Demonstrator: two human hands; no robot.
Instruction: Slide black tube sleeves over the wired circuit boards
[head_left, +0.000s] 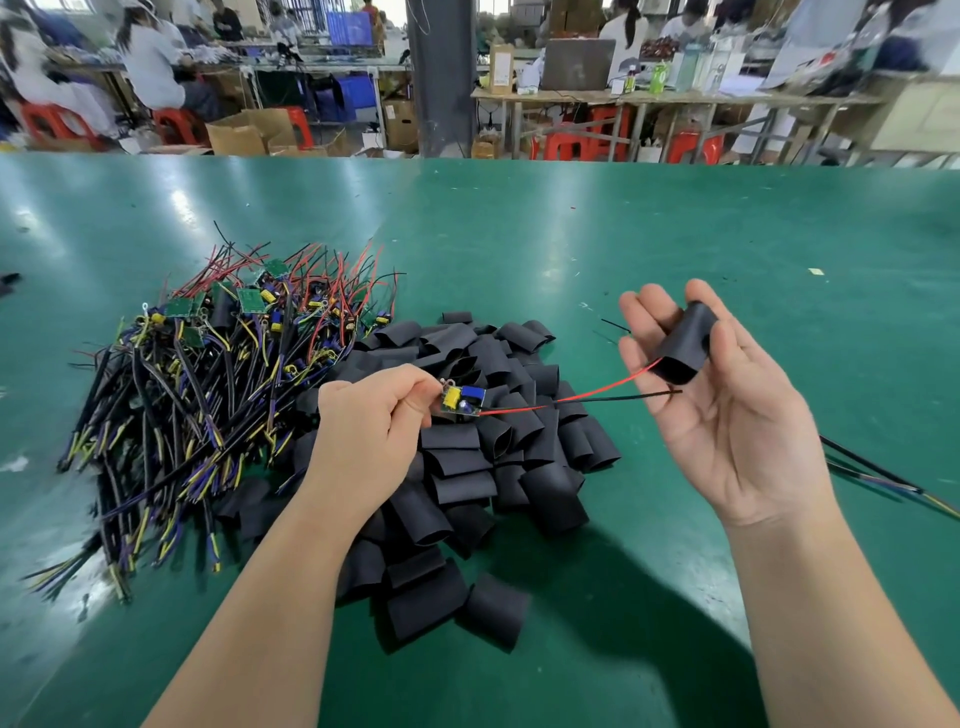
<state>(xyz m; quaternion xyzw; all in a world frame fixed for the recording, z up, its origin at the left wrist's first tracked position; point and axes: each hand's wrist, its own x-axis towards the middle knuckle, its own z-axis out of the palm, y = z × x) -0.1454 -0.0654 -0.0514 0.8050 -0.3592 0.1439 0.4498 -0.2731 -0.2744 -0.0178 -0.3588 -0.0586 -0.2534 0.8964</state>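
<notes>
Head view.
- Near: left hand (363, 431), fingers curled, pinching one circuit board (462, 401) above the heap of loose black sleeves (493, 483).
- Right hand (727, 415): thumb and fingers gripping one sleeve (683, 343). The red wire (597, 388) has its tip at the sleeve's mouth, and the board is wholly outside.
- Far left: tangle of unsleeved wired boards (218, 374) on the green bench (675, 234).
- Progress, judged: early, with nearly all left to do.

Readable text: none from here | box (501, 67) across the room: print too blurred | green bottle (657, 78): label too small | board (462, 401): markings not legible
</notes>
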